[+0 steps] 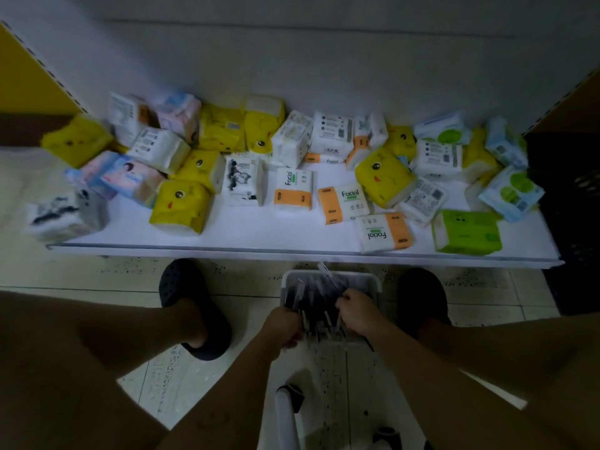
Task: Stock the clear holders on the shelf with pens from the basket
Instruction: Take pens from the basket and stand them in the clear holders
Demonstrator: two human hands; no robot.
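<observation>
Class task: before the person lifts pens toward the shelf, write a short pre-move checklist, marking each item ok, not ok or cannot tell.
1. Basket within reach on the floor: ok.
2. Pens left in the basket: ok.
3. Left hand closed on pens: ok.
4. Right hand grip on pens secure: cannot tell, blurred.
5. Clear holders in sight on the shelf: not ok, only tissue packs show.
6. Bare shelf space near the front edge: ok.

Tissue packs [293,193] are lying scattered across the shelf [292,246]. Before the shelf, on the floor [97,280], the basket [331,277] is sitting between two shoes. Pens [319,306] are lying in it, the left hand [284,326] and right hand [357,311] reaching in from either side.
</observation>
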